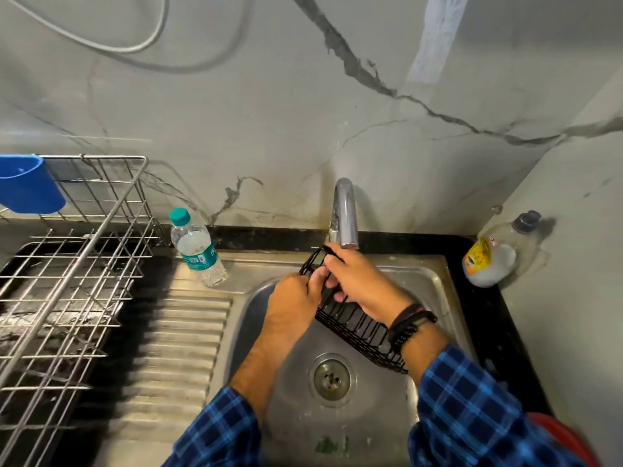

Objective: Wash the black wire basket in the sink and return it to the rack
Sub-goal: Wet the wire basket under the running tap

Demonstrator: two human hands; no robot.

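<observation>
Both hands, left and right, clasped on black wire basket over sink.

hands 2 | black wire basket 1 | bottles 2 | blue cup 1, probably

Dim indoor light, glare on faucet, blurred rack, fisheye-bent edges
</observation>
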